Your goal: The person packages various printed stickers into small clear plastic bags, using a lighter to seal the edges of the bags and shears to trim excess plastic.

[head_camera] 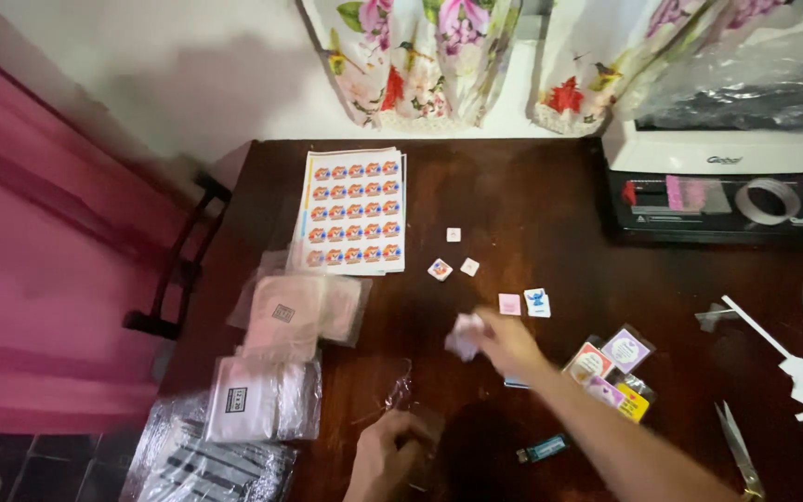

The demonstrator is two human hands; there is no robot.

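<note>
Right hand (506, 340), blurred, fingers pinching a small pale crumpled scrap (465, 335) mid-table, just near of a pink square (509, 304). Left hand (385, 454) at near edge, fingers curled on a clear plastic bag (400, 389); firmness of grip unclear. Sticker sheet (355, 212) far left; scissors (739, 454) near right.

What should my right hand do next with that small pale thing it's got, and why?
Probably carry the small pale piece in the right hand toward the left hand, which rests on clear plastic at the table's near edge; both hands look busy there.
</note>
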